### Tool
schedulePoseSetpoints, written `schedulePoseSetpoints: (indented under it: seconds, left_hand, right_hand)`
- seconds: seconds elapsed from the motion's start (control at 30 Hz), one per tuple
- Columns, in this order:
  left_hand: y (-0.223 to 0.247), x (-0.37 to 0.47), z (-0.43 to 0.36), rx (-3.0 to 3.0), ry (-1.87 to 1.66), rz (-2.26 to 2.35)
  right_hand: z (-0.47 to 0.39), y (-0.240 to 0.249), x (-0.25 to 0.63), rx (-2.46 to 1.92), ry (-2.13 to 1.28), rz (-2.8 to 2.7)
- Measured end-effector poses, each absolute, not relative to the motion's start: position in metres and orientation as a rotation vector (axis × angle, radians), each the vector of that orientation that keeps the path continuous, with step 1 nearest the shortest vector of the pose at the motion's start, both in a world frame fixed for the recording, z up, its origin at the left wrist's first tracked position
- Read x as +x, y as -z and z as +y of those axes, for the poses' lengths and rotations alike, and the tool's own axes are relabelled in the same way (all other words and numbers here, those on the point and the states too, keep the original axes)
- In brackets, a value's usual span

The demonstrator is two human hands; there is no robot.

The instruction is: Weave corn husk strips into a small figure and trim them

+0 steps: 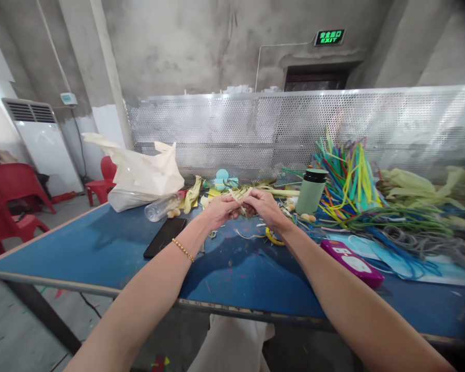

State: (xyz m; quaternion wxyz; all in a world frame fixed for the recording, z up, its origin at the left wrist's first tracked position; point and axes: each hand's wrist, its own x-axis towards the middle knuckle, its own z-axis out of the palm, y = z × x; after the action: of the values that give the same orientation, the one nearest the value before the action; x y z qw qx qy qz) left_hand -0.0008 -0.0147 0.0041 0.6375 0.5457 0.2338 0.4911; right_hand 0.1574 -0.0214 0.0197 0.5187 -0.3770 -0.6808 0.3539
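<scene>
My left hand [218, 212] and my right hand [264, 207] meet over the middle of the blue table. Fingers of both hands are pinched on thin pale-green strips [234, 195] that look like plant leaf or husk. Some strip ends cross and stick up between the hands; the rest is hidden by my fingers. Under my right wrist lies a yellow ring-shaped thing [273, 237], partly covered. A black phone [165, 237] rests left of my left forearm. Behind the hands, dry husks [194, 195] and loose stalks are scattered.
A white plastic bag [143, 173] and a clear bottle [163, 207] stand left. To the right are a green tumbler [311, 197], a bundle of coloured strips [351, 178], tangled cords [406, 227], a purple device [352, 262] and blue masks [442, 268]. A perforated metal panel [240, 124] stands behind.
</scene>
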Motion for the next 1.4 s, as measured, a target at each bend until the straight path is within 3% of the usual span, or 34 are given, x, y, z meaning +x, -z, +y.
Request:
schedulePoseSetpoints:
  seconds: [0.27, 0.53, 1.17, 1.4]
  left_hand:
    - [-0.001, -0.006, -0.007, 1.308, -1.005, 0.513]
    - [-0.001, -0.006, -0.012, 1.402, -0.941, 0.563]
    - [0.003, 0.011, -0.017, 1.124, -1.119, 0.557]
    - [0.004, 0.01, -0.017, 1.197, -1.111, 0.548]
  right_hand:
    - [-0.017, -0.019, 0.162, -0.936, -0.747, -1.665]
    - [-0.018, -0.021, 0.166, -0.859, -0.865, -1.785]
    - [-0.01, -0.012, 0.156, -0.879, -0.648, -1.775]
    - [-0.015, -0.015, 0.155, -0.879, -0.73, -1.775]
